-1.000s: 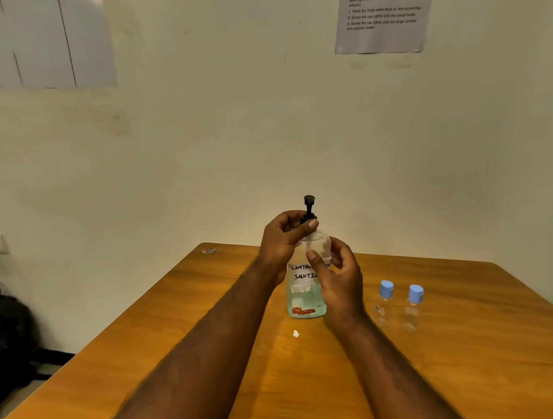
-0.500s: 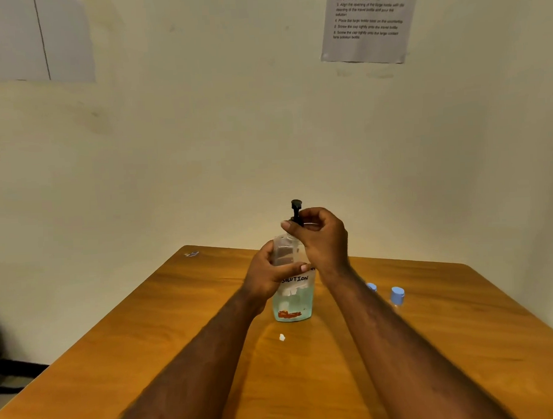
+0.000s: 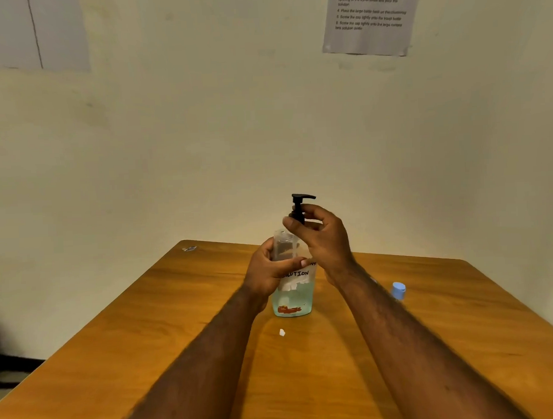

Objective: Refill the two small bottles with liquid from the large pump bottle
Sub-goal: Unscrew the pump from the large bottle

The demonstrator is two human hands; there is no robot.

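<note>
Fingers (image 3: 315, 211) first: they're curled in a pinch round the black pump collar (image 3: 297, 217), the right hand (image 3: 325, 239) arched over the neck and the nozzle poking out above. The left hand (image 3: 267, 271) wraps the body of the large pump bottle (image 3: 293, 300), thumb across the label, pinning it upright on the tabletop (image 3: 179, 340). That looks like the pump top being unscrewed, so we're right at the start. One small bottle (image 3: 398, 292) stands off to the right with its blue cap on, nothing poured by the look of it; the second is hidden behind the right forearm. The handwritten label reads "…OLUTION", with the line above covered. A printed notice (image 3: 368, 18) on the wall lists numbered steps, mostly too blurred to read.
</note>
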